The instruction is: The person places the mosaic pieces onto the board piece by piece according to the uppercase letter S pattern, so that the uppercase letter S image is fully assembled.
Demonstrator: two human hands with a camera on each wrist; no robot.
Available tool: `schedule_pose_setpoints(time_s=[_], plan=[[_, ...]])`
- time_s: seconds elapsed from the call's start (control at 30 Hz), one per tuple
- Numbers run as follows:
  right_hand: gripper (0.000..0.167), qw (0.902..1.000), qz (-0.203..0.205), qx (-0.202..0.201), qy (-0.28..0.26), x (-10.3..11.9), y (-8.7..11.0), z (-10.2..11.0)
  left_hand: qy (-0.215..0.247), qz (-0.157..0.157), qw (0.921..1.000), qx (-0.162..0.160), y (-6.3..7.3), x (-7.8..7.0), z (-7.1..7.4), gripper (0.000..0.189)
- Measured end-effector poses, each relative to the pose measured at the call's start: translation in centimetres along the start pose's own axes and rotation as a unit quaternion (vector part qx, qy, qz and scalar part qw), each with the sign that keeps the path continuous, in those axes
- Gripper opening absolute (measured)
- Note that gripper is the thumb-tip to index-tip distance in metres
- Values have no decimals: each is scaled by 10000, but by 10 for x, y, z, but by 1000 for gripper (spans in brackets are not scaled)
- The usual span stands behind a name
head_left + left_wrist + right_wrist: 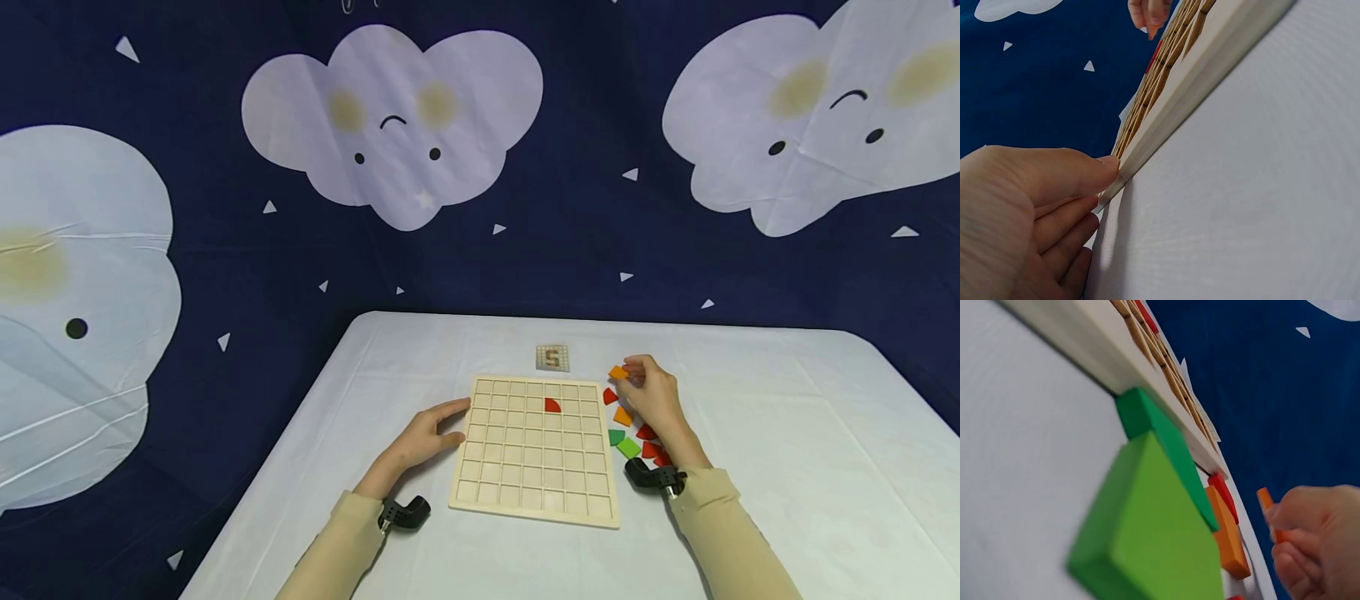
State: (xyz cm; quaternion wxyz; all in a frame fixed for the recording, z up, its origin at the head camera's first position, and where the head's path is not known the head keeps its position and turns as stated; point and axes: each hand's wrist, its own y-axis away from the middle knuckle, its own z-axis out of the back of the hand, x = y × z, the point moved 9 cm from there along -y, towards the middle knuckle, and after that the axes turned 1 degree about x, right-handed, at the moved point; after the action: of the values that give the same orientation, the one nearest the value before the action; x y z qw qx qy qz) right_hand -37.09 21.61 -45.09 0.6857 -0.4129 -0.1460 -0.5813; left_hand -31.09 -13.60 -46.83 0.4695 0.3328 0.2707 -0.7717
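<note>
A pale wooden grid board (534, 507) lies on the white table, with one red quarter-round piece (552, 406) in a cell near its far side. My left hand (423, 437) touches the board's left edge with thumb and fingertips, its fingers fairly straight. Beyond the far right corner, my right hand (654, 393) pinches an orange square block (1265, 499) between thumb and fingers. Near that hand, along the board's right side, lie another orange block (622, 416), a red piece (610, 397), a dark green piece (617, 437) and a light green square block (628, 448).
Several more red pieces (649, 450) lie beneath my right wrist. A small card (552, 358) with a brown figure on a grid lies past the board's far edge. Behind the table hangs a dark blue cloth (585, 275) with clouds.
</note>
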Motion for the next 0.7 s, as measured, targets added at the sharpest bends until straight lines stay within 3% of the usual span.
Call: schedule_pose_setpoints(time_s=[0.43,0.7], plan=[[34,9959,481,-172,-745,39,-3,10,22,-1,10000,20,-1,0,-1,56],[37,9937,713,117,-862,66,-2,-2,3,-9,10000,35,-1,1,0,56]])
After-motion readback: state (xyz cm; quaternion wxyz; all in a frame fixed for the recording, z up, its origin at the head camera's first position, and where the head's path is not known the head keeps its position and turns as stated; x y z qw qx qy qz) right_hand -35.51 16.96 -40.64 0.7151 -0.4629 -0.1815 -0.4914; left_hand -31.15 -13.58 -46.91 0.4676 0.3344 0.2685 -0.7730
